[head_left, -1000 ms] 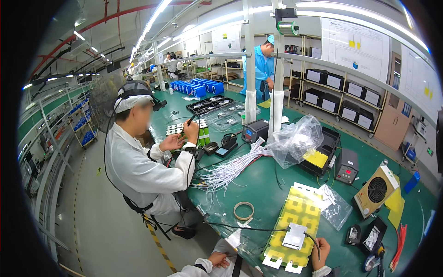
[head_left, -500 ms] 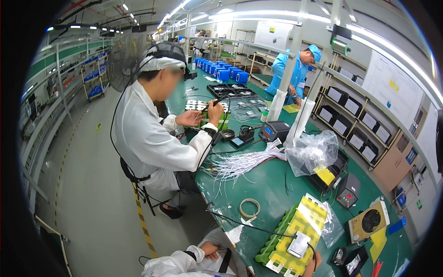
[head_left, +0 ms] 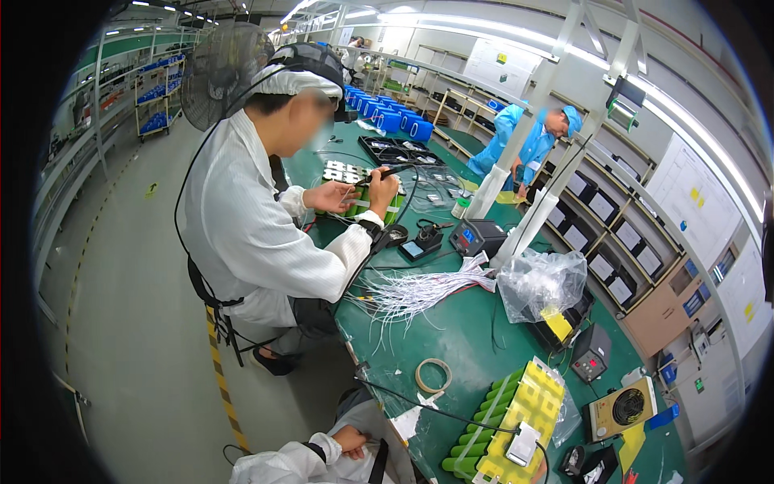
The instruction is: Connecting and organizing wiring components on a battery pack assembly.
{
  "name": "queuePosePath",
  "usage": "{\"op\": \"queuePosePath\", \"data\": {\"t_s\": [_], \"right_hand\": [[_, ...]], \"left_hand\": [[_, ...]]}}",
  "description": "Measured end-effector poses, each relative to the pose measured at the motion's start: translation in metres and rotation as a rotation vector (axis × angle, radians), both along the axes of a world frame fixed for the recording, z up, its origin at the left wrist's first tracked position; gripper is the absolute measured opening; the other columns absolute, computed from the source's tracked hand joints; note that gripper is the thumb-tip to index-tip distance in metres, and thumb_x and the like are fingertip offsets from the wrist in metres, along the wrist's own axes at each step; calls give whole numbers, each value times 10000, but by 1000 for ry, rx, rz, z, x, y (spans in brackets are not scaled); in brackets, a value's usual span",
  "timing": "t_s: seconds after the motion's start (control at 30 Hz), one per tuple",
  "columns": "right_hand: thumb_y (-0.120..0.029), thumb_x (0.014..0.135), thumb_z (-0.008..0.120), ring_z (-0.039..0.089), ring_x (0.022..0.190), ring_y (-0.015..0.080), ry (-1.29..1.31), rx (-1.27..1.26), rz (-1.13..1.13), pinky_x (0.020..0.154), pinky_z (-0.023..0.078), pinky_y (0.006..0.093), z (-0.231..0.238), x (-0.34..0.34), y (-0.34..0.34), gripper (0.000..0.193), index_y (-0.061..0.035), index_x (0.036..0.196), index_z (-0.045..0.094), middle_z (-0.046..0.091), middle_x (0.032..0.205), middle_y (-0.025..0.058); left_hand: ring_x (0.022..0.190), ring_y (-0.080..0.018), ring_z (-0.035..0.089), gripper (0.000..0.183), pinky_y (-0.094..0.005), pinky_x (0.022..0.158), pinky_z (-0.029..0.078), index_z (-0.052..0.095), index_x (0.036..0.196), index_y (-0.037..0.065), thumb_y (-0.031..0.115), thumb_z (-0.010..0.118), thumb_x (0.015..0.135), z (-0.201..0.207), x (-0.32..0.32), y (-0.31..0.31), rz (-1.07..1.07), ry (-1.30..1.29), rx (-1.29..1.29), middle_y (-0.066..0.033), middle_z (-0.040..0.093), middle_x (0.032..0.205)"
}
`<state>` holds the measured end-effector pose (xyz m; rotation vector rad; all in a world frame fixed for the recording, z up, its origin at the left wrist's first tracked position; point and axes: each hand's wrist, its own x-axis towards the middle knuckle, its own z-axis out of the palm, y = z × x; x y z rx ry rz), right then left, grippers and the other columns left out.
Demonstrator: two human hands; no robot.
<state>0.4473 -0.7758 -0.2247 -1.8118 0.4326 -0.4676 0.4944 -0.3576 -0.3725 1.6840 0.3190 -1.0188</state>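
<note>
Resting on your lap, your left hand [head_left: 351,442] has its fingers loosely bent; nothing shows in them, but from this angle you can't fairly tell whether they close on something. Your right hand is out of sight, so its fingers can't be judged.

The green-celled battery pack [head_left: 486,427] sits near the close edge of the worktop [head_left: 476,343], to the right of your left hand. Its yellow sheet [head_left: 536,394] is uppermost, probably so that you can get at that face. A white plate-like module [head_left: 524,443] lies on the sheet, and a black cable [head_left: 439,414] reaches toward it from the worktop's edge, crossing the space on the pack's left, where it could snag your sleeve.

Beyond that cable you have a tape roll [head_left: 433,376] lying flat, then a fanned bundle of white wires [head_left: 419,294], perhaps spread so that single leads come free easily. Past the pack, a crumpled clear bag [head_left: 542,284] and a control unit with a red display [head_left: 590,361] take up the far side; a beige fan unit [head_left: 622,409] stands to the right. To your left, a co-worker in white [head_left: 250,218] grips a pen-like black tool [head_left: 395,171] over another pack.
</note>
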Motion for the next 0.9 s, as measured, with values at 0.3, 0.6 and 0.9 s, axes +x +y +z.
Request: {"op": "queuePosePath", "data": {"t_s": [0.3, 0.6, 0.9], "right_hand": [[-127, 891, 525, 558, 848, 190, 30, -12, -26, 755, 456, 310, 6, 7, 5, 220, -27, 1083, 560, 597, 980, 144], [-110, 880, 537, 543, 812, 170, 34, -22, -39, 717, 444, 300, 10, 10, 7, 172, -20, 1026, 557, 589, 927, 127], [-93, 870, 549, 528, 776, 151, 46, -30, -52, 679, 433, 291, 11, 12, 10, 128, -12, 968, 554, 582, 874, 110]], "left_hand": [[489, -144, 624, 471, -265, 411, 451, 647, 780, -16, 424, 506, 874, 5, 5, 2, -25, 37, -30, -78, 691, 686], [495, -147, 633, 459, -270, 405, 446, 641, 748, 14, 439, 516, 870, -6, 8, 3, 22, 53, -38, -76, 690, 675], [472, -160, 622, 448, -282, 425, 465, 635, 670, 18, 403, 519, 868, 4, 14, 3, 113, 5, 37, -79, 674, 629]]}}
